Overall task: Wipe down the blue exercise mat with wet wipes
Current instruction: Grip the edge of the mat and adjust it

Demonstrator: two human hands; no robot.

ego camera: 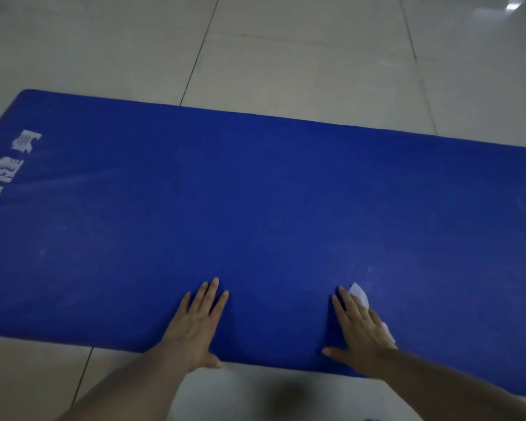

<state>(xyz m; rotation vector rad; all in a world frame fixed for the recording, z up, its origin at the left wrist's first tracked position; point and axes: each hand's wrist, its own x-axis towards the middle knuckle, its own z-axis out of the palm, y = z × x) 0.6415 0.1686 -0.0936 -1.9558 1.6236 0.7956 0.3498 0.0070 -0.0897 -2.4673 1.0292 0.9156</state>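
The blue exercise mat (271, 208) lies flat across the tiled floor, with white printed characters near its left end. My left hand (198, 323) rests palm down on the mat's near edge, fingers straight and spread. My right hand (359, 326) presses flat on a white wet wipe (360, 294) on the mat near the same edge. The wipe's corners stick out past my fingers and by my wrist; the rest is hidden under the hand.
Pale glossy floor tiles (301, 56) surround the mat on all sides. The mat runs out of view at the right and lower left. A dark shadow falls on the floor between my forearms.
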